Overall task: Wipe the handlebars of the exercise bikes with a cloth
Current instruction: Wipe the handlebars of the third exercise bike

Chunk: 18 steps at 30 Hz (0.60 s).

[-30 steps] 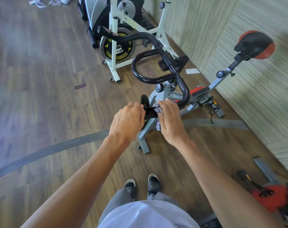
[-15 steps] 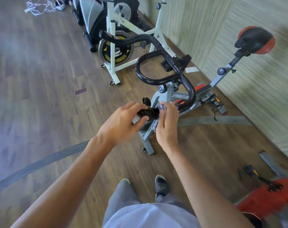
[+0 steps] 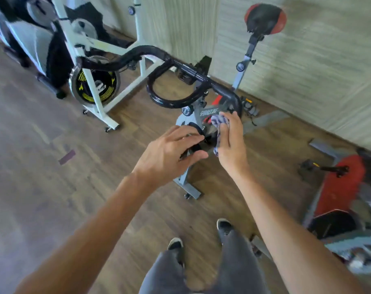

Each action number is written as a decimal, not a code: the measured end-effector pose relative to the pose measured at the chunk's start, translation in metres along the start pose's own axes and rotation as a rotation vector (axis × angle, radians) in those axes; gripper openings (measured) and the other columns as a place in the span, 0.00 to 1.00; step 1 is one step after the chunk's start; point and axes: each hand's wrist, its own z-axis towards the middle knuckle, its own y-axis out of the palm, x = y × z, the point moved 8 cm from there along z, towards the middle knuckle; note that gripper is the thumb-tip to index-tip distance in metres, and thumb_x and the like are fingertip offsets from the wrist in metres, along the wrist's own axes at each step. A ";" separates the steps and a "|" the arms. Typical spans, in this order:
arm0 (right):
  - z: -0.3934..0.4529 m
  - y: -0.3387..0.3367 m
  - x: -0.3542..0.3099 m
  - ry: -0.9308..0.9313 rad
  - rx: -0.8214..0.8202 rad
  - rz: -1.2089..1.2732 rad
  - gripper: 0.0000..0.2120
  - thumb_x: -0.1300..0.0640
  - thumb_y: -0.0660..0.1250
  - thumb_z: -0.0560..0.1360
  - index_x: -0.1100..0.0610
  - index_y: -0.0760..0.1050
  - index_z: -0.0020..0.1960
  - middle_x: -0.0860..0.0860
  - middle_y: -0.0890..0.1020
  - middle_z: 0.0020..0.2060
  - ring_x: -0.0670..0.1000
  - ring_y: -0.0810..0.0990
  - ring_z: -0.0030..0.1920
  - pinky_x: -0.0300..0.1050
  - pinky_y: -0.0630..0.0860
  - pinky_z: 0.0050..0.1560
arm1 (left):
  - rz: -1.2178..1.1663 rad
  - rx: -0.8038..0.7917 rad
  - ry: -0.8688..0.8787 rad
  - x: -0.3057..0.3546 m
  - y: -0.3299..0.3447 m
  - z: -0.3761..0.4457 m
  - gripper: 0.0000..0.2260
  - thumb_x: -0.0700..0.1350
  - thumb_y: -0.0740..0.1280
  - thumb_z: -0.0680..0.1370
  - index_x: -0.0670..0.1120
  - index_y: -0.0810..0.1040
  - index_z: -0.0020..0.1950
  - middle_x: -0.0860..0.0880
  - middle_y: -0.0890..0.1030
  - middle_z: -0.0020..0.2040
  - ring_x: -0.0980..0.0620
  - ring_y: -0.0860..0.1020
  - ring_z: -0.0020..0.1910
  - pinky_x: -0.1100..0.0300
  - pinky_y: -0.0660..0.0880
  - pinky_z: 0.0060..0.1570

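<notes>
Handlebars (image 3: 193, 71), glossy black looped tube, sit at 12 o'clock from your hands; near grip end under your fingers.
Your right hand (image 3: 230, 143) pinches the blue-white cloth (image 3: 219, 122), bunched against that end. Your left hand (image 3: 169, 154) hovers at 9 o'clock of it, fingers spread, holding nothing.

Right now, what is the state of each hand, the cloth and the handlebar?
Left hand: fingers loosely spread around the black handlebar end, no clear grip.
Right hand: holds the cloth.
Cloth: bunched, pressed near the handlebar end.
Handlebar: black, glossy, mounted on the grey bike.
</notes>
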 end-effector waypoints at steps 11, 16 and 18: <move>-0.020 0.012 0.005 -0.463 0.296 0.163 0.16 0.59 0.50 0.86 0.60 0.73 0.66 0.58 0.78 0.59 0.63 0.77 0.61 0.68 0.71 0.61 | -0.300 0.349 0.258 -0.009 0.014 -0.006 0.11 0.39 0.63 0.81 0.36 0.84 0.51 0.44 0.83 0.44 0.45 0.80 0.44 0.56 0.75 0.43; -0.024 0.021 0.012 -0.760 0.486 0.255 0.16 0.60 0.50 0.85 0.59 0.69 0.69 0.60 0.76 0.62 0.63 0.76 0.64 0.67 0.71 0.63 | -0.277 0.428 0.375 -0.011 0.021 -0.005 0.13 0.37 0.60 0.81 0.37 0.83 0.44 0.44 0.82 0.39 0.46 0.79 0.42 0.53 0.74 0.43; -0.023 0.024 0.015 -0.872 0.525 0.253 0.19 0.57 0.50 0.84 0.60 0.67 0.72 0.63 0.74 0.65 0.64 0.74 0.67 0.67 0.70 0.67 | -0.292 0.430 0.419 -0.011 0.026 -0.004 0.15 0.38 0.59 0.82 0.39 0.83 0.43 0.45 0.83 0.39 0.47 0.82 0.41 0.51 0.77 0.42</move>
